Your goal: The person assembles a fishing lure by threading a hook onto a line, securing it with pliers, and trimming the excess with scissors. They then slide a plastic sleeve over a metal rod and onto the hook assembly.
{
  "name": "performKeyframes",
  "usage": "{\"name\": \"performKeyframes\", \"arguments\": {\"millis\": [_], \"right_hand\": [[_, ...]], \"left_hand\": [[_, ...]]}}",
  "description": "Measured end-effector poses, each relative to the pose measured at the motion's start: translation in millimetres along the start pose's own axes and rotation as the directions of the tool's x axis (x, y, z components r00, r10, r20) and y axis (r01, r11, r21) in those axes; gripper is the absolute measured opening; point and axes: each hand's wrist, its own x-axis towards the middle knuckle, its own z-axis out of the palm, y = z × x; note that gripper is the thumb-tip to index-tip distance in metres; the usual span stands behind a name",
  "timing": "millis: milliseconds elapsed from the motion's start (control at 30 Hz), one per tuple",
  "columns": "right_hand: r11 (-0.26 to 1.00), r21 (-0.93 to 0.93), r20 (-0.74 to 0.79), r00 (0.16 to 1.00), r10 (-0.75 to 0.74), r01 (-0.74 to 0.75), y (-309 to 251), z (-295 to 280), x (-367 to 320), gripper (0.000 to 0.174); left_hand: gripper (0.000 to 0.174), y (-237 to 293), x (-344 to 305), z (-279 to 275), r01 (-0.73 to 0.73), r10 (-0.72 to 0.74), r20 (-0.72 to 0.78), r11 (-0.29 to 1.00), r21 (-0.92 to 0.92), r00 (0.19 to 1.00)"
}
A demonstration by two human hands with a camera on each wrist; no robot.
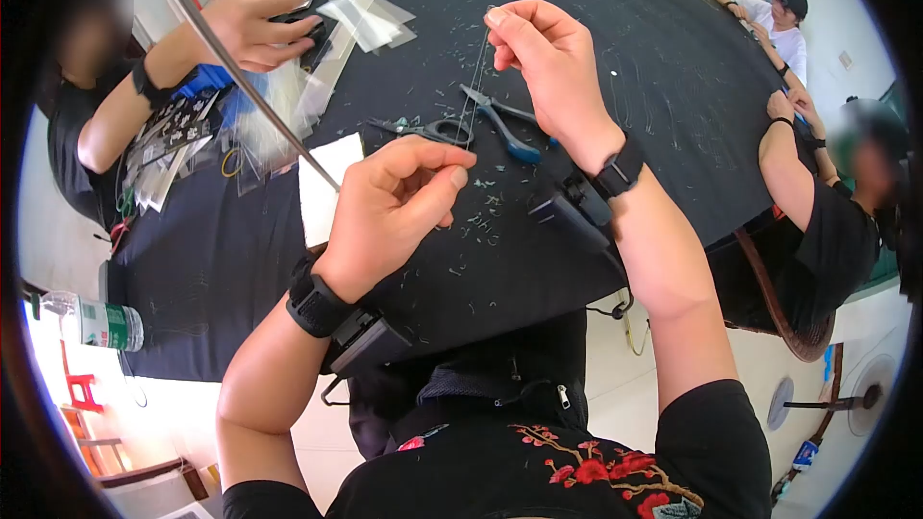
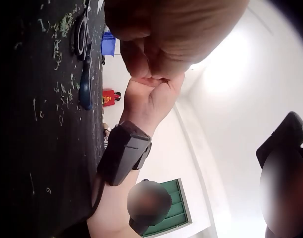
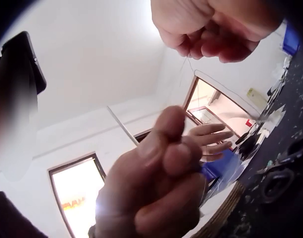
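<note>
the left hand (image 1: 392, 216) is held low over the black table (image 1: 221, 259), fingers curled, with thumb and forefinger pinching the lower end of a thin strand (image 1: 472, 86). the right hand (image 1: 546, 65) is raised higher and further out, and its fingertips pinch the upper end of the same strand. the strand runs nearly straight between the two hands, clear of the table surface (its material cannot be told from these views). the right wrist view shows the strand leaving the pinched fingertips of the right hand as a fine line.

directly beneath the strand lie scissors (image 1: 435, 130) with black handles, and just beside them blue-handled pliers (image 1: 507, 127). small pale clippings (image 1: 481, 221) are scattered on the table around both tools. a white card (image 1: 325, 190) lies near the left hand. at the far edge another person's hand (image 1: 255, 27) rests among clear plastic bags (image 1: 373, 21).
</note>
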Motion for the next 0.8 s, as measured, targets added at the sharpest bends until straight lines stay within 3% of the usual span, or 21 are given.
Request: {"name": "performKeyframes", "arguments": {"millis": [100,200,267,300,367,500,567,633,700,767,800], "right_hand": [[1.0,0.012,-0.075,0.997,0.025,-0.025,5,-10,7,0.014],[0.998,0.007,-0.087,0.994,0.063,-0.063,9,-14,8,0.014],[0.998,0.003,-0.105,0.992,0.063,-0.063,10,-14,10,0.014],[0.997,-0.003,-0.125,0.989,0.08,-0.081,10,-14,8,0.014],[0.997,0.003,-0.141,0.987,0.08,-0.081,8,-14,10,0.014],[0.998,-0.003,-0.175,0.982,0.065,-0.066,9,-16,10,0.014],[0.999,-0.007,-0.174,0.983,0.051,-0.053,10,-15,9,0.014],[0.998,-0.011,-0.132,0.989,0.066,-0.068,11,-9,6,0.014],[0.998,-0.031,-0.091,0.994,0.056,-0.059,14,-5,1,0.013],[0.997,-0.049,-0.049,0.998,0.051,-0.053,16,1,-2,0.012],[0.995,-0.087,-0.017,0.999,0.041,-0.042,17,3,-5,0.012]], "left_hand": [[0.012,-5,0,0,-0.019,0.019,0.008,1.0,-0.022,1.0],[0.011,-8,2,0,-0.138,0.145,-0.095,0.988,0.076,0.985],[0.011,-8,2,-3,-0.362,0.394,-0.066,0.889,0.281,0.917],[0.011,-7,2,-4,-0.36,0.394,-0.066,0.887,0.288,0.917],[0.012,-5,2,-4,-0.461,0.504,0.032,0.759,0.459,0.863],[0.006,1,-4,0,-0.344,0.327,0.109,0.86,0.376,0.939],[0.005,-1,-2,-1,-0.385,0.365,0.123,0.855,0.349,0.923],[0.008,-3,-1,-2,-0.326,0.275,0.218,0.912,0.249,0.936],[0.012,-5,-1,-3,-0.336,0.294,0.217,0.923,0.189,0.931],[0.014,-2,-3,-7,-0.154,0.134,0.336,0.987,0.035,0.932],[0.026,7,-4,-5,-0.076,0.078,0.352,0.997,-0.019,0.933]]}}
